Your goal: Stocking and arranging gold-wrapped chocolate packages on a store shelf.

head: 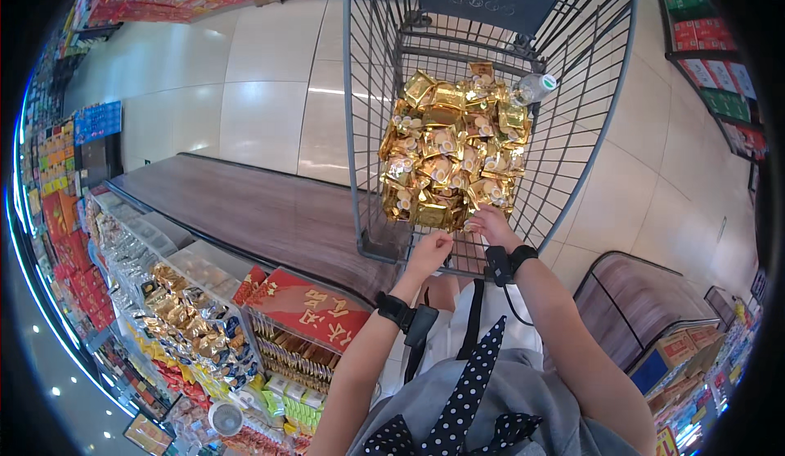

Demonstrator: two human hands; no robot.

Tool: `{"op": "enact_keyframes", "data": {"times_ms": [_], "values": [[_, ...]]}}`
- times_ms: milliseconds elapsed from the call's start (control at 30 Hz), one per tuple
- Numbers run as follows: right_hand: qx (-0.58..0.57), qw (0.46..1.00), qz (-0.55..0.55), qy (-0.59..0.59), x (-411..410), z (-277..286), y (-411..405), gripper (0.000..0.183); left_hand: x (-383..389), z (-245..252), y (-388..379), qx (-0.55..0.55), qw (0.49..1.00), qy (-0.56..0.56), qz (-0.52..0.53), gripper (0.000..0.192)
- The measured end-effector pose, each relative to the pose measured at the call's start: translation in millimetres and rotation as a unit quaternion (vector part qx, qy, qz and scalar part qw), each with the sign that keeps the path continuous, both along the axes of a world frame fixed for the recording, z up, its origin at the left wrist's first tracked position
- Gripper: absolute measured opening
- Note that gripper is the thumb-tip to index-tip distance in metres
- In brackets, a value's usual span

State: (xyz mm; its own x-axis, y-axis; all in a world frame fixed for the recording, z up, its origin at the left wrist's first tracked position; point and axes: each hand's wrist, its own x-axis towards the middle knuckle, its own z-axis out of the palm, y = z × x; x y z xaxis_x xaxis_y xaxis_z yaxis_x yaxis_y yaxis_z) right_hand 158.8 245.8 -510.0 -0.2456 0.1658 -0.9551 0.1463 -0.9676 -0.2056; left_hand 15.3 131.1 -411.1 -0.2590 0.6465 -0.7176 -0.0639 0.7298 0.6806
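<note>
Many gold foil snack packets lie heaped in a grey metal shopping cart before me. My right hand reaches over the cart's near rim to the near right edge of the heap, its fingers at a packet; whether they grip it is not clear. Lower left of it, my left hand is loosely curled above the near rim, just off the packets, with nothing visible in it. A clear plastic bottle with a green and white cap leans at the heap's far right corner. Both wrists wear black bands with small devices.
A low wood-patterned platform stands left of the cart, beside bins of wrapped snacks and a red sign. Another wood-patterned stand is at the right, near cardboard boxes. Shelves with red and green cartons line the far right.
</note>
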Motion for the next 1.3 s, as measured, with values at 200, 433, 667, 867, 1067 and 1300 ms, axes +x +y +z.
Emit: {"op": "enact_keyframes", "data": {"times_ms": [200, 433, 667, 867, 1067, 1300], "values": [[0.021, 0.999, 0.015, 0.047, -3, 16, 3, 0.031, 0, 0, -10, 0.011, 0.999, -0.009, 0.036, 0.017], [0.144, 0.972, 0.162, 0.095, -12, 123, -4, 0.021, -2, 6, -9, 0.038, 0.989, 0.068, 0.124, 0.042], [0.505, 0.730, 0.428, 0.171, 22, 221, -34, 0.019, 0, 118, 11, 0.152, 0.984, -0.060, 0.073, 0.044], [0.613, 0.612, 0.472, 0.162, 41, 271, -80, 0.021, 18, 139, -26, 0.199, 0.977, 0.030, -0.069, 0.063], [0.625, 0.643, 0.402, 0.187, 84, 304, -97, 0.028, 35, 163, -38, 0.215, 0.972, -0.018, -0.094, 0.065], [0.531, 0.775, 0.331, 0.092, 89, 330, -110, 0.052, 49, 211, -53, 0.322, 0.925, 0.013, -0.203, 0.073]]}}
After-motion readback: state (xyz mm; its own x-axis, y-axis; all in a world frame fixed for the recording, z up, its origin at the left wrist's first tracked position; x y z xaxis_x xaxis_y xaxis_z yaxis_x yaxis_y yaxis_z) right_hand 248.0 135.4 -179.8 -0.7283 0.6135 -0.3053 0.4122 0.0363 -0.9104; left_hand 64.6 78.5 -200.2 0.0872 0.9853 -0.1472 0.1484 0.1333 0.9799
